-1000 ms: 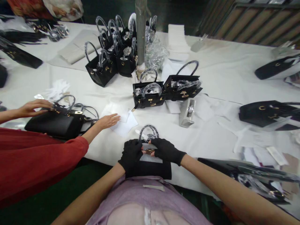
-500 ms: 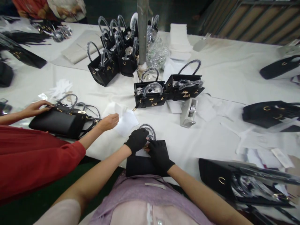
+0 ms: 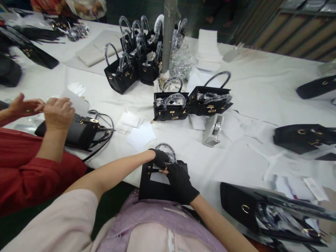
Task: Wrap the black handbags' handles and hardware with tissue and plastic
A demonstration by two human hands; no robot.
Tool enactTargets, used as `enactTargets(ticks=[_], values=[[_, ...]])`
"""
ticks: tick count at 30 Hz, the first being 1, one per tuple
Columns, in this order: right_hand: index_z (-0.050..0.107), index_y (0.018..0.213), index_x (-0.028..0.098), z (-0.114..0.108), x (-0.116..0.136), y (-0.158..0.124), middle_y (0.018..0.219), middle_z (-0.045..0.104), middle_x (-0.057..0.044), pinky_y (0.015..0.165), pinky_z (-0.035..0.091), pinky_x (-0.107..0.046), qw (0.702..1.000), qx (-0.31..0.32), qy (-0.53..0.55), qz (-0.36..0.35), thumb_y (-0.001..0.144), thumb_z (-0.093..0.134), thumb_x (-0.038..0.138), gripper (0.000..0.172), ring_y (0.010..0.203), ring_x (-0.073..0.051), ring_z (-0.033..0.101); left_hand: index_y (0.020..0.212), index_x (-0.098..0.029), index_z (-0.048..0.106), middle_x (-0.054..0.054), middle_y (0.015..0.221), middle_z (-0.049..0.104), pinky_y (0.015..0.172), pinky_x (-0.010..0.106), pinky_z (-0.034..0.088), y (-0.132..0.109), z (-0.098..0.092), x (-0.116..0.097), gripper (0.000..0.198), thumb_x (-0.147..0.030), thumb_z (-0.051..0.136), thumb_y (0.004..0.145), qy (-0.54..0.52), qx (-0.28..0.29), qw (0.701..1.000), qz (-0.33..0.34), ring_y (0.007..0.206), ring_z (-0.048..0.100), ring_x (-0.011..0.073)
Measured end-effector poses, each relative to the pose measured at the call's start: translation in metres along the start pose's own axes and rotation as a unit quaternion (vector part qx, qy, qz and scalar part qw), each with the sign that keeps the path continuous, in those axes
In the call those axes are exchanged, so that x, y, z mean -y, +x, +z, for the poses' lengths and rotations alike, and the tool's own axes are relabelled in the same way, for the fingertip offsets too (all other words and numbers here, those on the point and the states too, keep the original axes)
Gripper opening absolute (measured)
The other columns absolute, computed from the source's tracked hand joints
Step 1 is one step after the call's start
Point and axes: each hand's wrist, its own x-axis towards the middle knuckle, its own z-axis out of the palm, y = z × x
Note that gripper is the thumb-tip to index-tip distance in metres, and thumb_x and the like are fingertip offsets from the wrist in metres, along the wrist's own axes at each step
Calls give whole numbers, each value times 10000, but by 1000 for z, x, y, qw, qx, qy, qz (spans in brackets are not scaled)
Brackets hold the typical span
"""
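Observation:
A small black handbag [image 3: 154, 187] lies flat at the table's near edge against my body, its plastic-wrapped handle [image 3: 168, 150] pointing away. My left hand [image 3: 159, 157], in a black fingerless glove, is closed on the bag's top by the handle. My right hand [image 3: 180, 182], gloved the same, rests on the bag's front and pinches a thin strap with gold hardware [image 3: 154, 170] over a white patch [image 3: 160, 177].
A person in a red sleeve [image 3: 31, 168] at the left works over another black bag [image 3: 78, 131]. Two open bags [image 3: 193, 103], a tape dispenser [image 3: 212, 130] and white paper squares [image 3: 140, 136] lie ahead. A pole [image 3: 168, 31] stands among several more bags. Flat bags lie at the right [image 3: 301, 136].
My left hand has slid up to the bag's top edge and my right hand now pinches the strap. The neighbour's hand has pulled back from the white paper to their own bag.

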Motion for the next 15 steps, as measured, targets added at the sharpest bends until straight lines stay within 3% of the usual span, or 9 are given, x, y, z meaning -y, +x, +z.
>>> enactTargets(ticks=[3,8,12,15], values=[[701,856,184,-9,5,5,933,718,-67,764,434,-300,996,4,73,46,904,600,232,122,880,-210,636,895,-283,715,-6,965,754,863,292,495,5,5,10,305,-228,709,595,14,48,998,35,962,676,235],[692,712,187,-21,14,5,807,707,-34,706,421,-277,982,-6,175,73,852,638,239,159,786,-183,629,973,-267,720,6,1028,744,878,279,480,-9,8,25,290,-265,689,684,6,50,998,43,990,659,222],[693,721,197,-15,18,0,775,701,-33,667,425,-278,965,-3,239,109,850,624,279,167,756,-186,627,975,-237,724,14,1002,743,858,275,478,-15,12,29,273,-266,713,704,-20,42,998,50,944,658,209],[646,685,194,-4,16,1,767,684,-46,660,424,-290,969,-29,220,107,818,630,278,159,745,-197,612,959,-235,725,11,1009,739,851,274,485,-20,13,33,240,-263,728,720,-38,37,997,63,949,659,210]])
